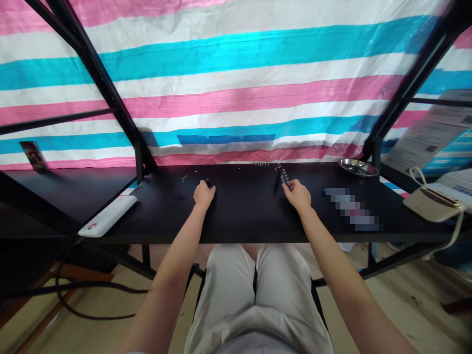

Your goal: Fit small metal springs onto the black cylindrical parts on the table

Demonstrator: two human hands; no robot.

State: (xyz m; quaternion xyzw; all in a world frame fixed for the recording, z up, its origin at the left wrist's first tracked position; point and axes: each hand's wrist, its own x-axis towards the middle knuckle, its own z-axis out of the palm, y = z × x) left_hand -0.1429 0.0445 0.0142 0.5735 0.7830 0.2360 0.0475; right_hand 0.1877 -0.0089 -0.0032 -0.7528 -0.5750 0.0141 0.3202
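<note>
My left hand (204, 194) is closed in a fist, resting low over the black table (247, 211). A small black object (208, 183) pokes out between its thumb and forefinger; its kind does not show. To the right, my right hand (298, 195) pinches a short strip of grey knobs (284, 176) between thumb and fingers, tilted up over the tabletop. Beyond both hands, a row of small grey pieces (262, 164) lies along the table's back edge. White thread-like scraps (278, 167) lie to the right of that row.
A shiny metal dish (357, 167) sits at the back right. Nearer are a blurred-out flat item (352, 209) and a beige bag (435, 202). On the left lies a white oblong device (108, 216); a phone (34, 156) stands farther off. Striped sheeting (250, 103) hangs behind.
</note>
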